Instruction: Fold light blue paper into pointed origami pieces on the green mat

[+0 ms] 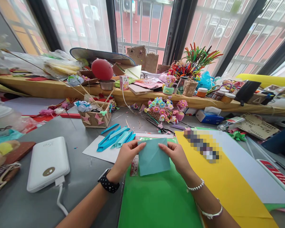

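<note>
A square of light blue paper (pixel 154 160) with faint diagonal creases is held up between both hands, over a green sheet (pixel 156 199). My left hand (pixel 129 155) pinches its upper left corner between thumb and fingers. At the upper right corner, my right hand (pixel 177 155) grips it the same way. Behind my left wrist, several folded blue paper strips (pixel 116 137) lie on a white sheet (pixel 92 150). A narrow patterned strip (pixel 134 166) shows beside the paper's left edge.
A white power bank (pixel 49 163) with a cable lies at left. Yellow paper (pixel 228 183) spreads at right. Further back stand a wooden basket (pixel 96 118), crafted flowers (pixel 160 109) and a blue tissue box (pixel 209 117). A cluttered ledge (pixel 133 98) runs beneath the windows.
</note>
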Demonstrator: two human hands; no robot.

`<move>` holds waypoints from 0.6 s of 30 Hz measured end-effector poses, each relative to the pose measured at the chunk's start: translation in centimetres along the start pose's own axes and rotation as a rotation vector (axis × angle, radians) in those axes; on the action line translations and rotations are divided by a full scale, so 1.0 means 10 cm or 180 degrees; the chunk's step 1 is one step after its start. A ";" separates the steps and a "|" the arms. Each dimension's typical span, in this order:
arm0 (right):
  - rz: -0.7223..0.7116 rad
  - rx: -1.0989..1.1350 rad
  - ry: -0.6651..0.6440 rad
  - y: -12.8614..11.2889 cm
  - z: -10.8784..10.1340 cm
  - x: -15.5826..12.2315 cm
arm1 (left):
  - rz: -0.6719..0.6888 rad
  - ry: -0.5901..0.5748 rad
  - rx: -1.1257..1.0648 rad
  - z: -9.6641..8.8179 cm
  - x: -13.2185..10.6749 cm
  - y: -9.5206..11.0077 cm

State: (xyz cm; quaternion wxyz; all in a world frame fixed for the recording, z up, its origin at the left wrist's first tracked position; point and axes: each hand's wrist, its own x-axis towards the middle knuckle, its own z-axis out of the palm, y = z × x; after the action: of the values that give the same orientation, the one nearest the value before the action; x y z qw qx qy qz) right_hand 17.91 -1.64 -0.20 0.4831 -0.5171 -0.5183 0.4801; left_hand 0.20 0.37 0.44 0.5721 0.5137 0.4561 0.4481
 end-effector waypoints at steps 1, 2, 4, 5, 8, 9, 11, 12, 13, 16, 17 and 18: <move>-0.0030 -0.0019 0.0029 0.00 0.00 0.00 | 0.0009 -0.0002 0.0016 0.00 0.00 0.00; -0.0061 -0.0045 0.0055 0.00 0.00 0.00 | 0.0012 0.0003 0.0024 0.00 0.00 0.00; -0.0107 -0.0107 0.0079 -0.01 0.00 0.00 | 0.0002 0.0019 0.0008 0.00 0.00 0.00; -0.0118 -0.0139 0.0094 0.00 -0.01 0.00 | -0.0011 0.0024 -0.0011 0.01 0.00 0.01; -0.0104 -0.0219 0.0103 0.00 -0.01 0.00 | -0.0056 0.0021 -0.0040 0.01 -0.01 0.02; -0.0092 -0.0238 0.0099 0.01 -0.01 0.00 | -0.0070 0.0014 -0.0039 0.01 -0.01 0.02; -0.0069 -0.0263 0.0077 0.02 -0.01 0.00 | -0.0089 0.0006 -0.0034 0.01 -0.01 0.03; -0.0060 -0.0279 0.0069 0.03 -0.01 0.01 | -0.0100 -0.0010 -0.0037 0.02 -0.02 0.03; -0.0060 -0.0297 0.0067 0.03 -0.01 0.01 | -0.0128 -0.0042 -0.0041 0.02 -0.02 0.04; -0.0084 -0.0356 0.0011 0.03 -0.01 0.01 | -0.0277 -0.0196 0.0007 0.05 -0.04 0.05; -0.0094 -0.0367 -0.0024 0.03 -0.01 0.01 | -0.0320 -0.0234 0.0056 0.05 -0.05 0.05; -0.0104 -0.0365 -0.0064 0.02 0.00 0.01 | -0.0341 -0.0246 0.0119 0.06 -0.05 0.06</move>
State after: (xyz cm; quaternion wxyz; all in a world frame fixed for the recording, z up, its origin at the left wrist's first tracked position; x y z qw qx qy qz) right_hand 17.94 -1.58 -0.36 0.4553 -0.5306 -0.5581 0.4469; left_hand 0.67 -0.23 1.08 0.6028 0.5160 0.4688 0.3881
